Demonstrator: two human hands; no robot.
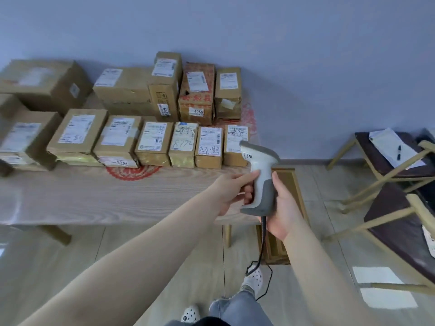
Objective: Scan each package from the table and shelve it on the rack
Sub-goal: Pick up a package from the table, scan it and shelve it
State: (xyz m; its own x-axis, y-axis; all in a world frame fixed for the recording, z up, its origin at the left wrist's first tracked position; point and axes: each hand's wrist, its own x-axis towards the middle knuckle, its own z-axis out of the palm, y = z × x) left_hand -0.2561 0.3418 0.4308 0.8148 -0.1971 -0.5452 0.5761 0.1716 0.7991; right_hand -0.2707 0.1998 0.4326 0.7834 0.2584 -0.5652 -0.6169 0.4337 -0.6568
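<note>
I hold one white-and-grey plastic pistol-shaped barcode scanner (257, 177) upright, my right hand (281, 205) curled round its grey grip from the 4 o'clock side and my left hand (231, 191) closing its fingers on the handle from 9 o'clock; a single black cable (261, 250) hangs from its base. Its head sits in front of the rightmost of seven brown cardboard packages (150, 143) ranged in a front row at my 12 o'clock on the pale wood-grain table (106, 196), each flat-topped with a white paper label. Behind them stand about five taller boxes, one of them a red-printed carton (197, 90). At 3 o'clock are two wooden-framed stools with dark cushioned seats (386, 156), one bearing white papers and a pen.
</note>
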